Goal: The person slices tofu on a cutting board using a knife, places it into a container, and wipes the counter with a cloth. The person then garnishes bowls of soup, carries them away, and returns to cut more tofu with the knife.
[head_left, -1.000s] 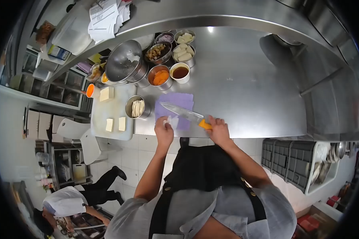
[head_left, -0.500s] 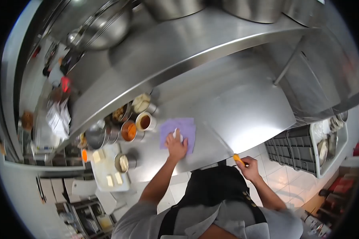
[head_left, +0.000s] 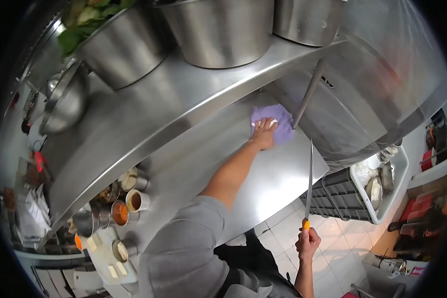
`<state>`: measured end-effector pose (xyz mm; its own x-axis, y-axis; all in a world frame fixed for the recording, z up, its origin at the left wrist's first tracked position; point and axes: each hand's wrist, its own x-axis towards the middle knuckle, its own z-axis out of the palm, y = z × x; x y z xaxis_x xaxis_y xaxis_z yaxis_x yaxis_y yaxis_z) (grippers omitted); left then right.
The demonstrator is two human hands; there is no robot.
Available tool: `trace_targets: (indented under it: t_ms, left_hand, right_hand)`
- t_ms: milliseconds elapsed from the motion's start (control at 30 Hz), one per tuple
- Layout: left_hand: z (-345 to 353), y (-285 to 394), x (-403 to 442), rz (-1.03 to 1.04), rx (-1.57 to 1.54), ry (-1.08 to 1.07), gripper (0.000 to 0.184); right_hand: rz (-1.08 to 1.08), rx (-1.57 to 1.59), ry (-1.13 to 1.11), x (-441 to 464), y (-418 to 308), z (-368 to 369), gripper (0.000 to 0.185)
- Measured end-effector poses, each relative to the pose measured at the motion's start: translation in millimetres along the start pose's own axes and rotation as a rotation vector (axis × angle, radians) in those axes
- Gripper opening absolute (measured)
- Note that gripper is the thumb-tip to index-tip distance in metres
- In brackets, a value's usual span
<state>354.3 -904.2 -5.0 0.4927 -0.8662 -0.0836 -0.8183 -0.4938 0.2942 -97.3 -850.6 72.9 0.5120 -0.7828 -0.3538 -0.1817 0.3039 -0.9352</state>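
left grip spread on cloth, right grip closed round knife, far-left pot of greens, left cup of liquid

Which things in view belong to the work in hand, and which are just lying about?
In use, it seems:
purple cloth, under the left hand
steel counter, beneath the cloth
knife, held in the right hand

Lying about, apparently:
cutting board
pale blocks
grey crate
large metal pots
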Motion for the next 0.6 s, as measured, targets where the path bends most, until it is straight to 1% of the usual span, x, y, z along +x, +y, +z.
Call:
trace_targets:
  t_ms: [67,100,133,167,200,233,267,300,333,367,400,433,467,500,533,567,600]
  left_hand:
    - [22,-69,-13,-0.162,-0.058,0.122,0.087]
    - [-20,-81,-40,-0.411,-0.089,0.076,0.09]
    - [-53,-105,-72,-0.569,-0.033,0.096,0.083]
    - [-57,-169,-81,-0.835,-0.019,-0.1,0.076]
    - [-42,-234,-97,-1.029,0.002,-0.059,0.074]
    - [-81,-230,-141,-1.068,0.001,-0.019,0.073]
    - [-58,-275,-149,-1.038,0.038,0.117,0.068]
    - [-57,-295,-132,-1.012,0.026,0.122,0.068]
    - [-50,-312,-121,-0.892,0.228,0.019,0.065]
    - [-41,-321,-116,-0.771,0.426,-0.086,0.063]
    - [-46,-257,-92,-0.67,0.241,0.271,0.062]
    - [-61,-203,-66,-0.595,0.198,0.337,0.065]
    - [-14,-225,-3,-0.462,0.132,0.257,0.07]
    - [-16,-175,23,-0.265,0.275,0.095,0.074]
    - [-10,-125,21,-0.148,0.002,0.285,0.067]
    - [-11,-81,11,0.005,0.123,0.253,0.061]
    - [23,-57,3,0.084,0.11,0.344,0.057]
  right_hand:
    - [-0.046,-0.07,-0.025,2,-16,-1,0.023]
    - [-0.059,-0.059,-0.027,1,-21,-7,0.023]
    - [-0.208,-0.183,-0.056,2,-25,-15,0.021]
    - [-0.36,-0.307,-0.072,2,-28,-22,0.02]
    - [-0.387,-0.309,-0.06,0,-29,-30,0.017]
    - [-0.404,-0.303,-0.033,-11,-32,-39,0.017]
    - [-0.368,-0.295,-0.025,-19,-36,-47,0.018]
    - [-0.322,-0.293,-0.024,-23,-35,-53,0.02]
    - [-0.322,-0.302,-0.009,-25,-28,-56,0.02]
    - [-0.185,-0.183,-0.005,-27,-21,-59,0.023]
    - [-0.046,-0.064,-0.003,-28,-16,-60,0.026]
    - [-0.04,-0.072,-0.002,-25,-14,-53,0.026]
    - [-0.043,-0.068,-0.035,-18,-16,-42,0.028]
    - [-0.043,-0.063,-0.072,-11,-16,-33,0.03]
    - [-0.134,-0.124,-0.102,1,-4,-28,0.03]
    - [-0.111,-0.095,-0.127,6,-5,-19,0.031]
    - [-0.15,-0.082,-0.156,12,-2,-12,0.032]
